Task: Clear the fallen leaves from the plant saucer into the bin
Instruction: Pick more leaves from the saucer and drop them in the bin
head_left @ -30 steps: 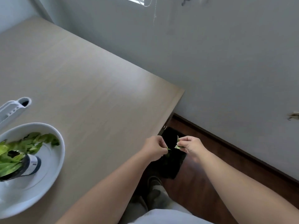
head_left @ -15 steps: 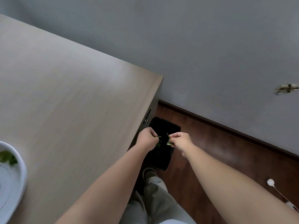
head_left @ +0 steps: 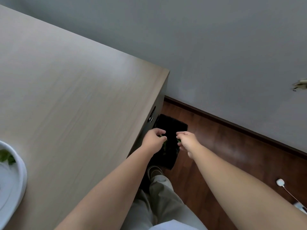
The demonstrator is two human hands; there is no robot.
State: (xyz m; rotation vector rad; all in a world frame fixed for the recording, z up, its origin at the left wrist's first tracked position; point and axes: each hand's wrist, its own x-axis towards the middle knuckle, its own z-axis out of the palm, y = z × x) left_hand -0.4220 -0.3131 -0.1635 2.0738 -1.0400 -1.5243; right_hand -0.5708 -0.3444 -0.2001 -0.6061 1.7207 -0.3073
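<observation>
- Head view: no legible brand, label or writing anywhere; small fitting on the table's side panel too blurred to read.
- Left hand [head_left: 153, 139] reaching forward past the table [head_left: 74, 97] edge, forearm extended, knuckles up, fingers [head_left: 162, 131] curled loosely over thumb, a small gap between them.
- Green leaf scrap [head_left: 160, 136] just under those fingertips; cannot tell whether pinched or already loose.
- Another green leaf piece [head_left: 164, 145] just below the left thumb, against the dark bin interior.
- Right hand [head_left: 187, 141] level with the left, a short gap apart, wrist slightly bent, fingers [head_left: 184, 134] curled toward the thumb.
- Small green leaf [head_left: 179, 140] at the right fingertips, apparently pinched lightly between thumb and forefinger.
- Black rectangular bin [head_left: 172, 126] on the wooden floor directly beneath both sets of fingertips, just beside the table's side panel.
- White plant saucer [head_left: 20, 178] well behind the left fingers, at the frame's lower left on the table, with green leaves [head_left: 5, 156] inside near its rim.
- Shoe [head_left: 155, 170] just behind the bin, under the left forearm.
</observation>
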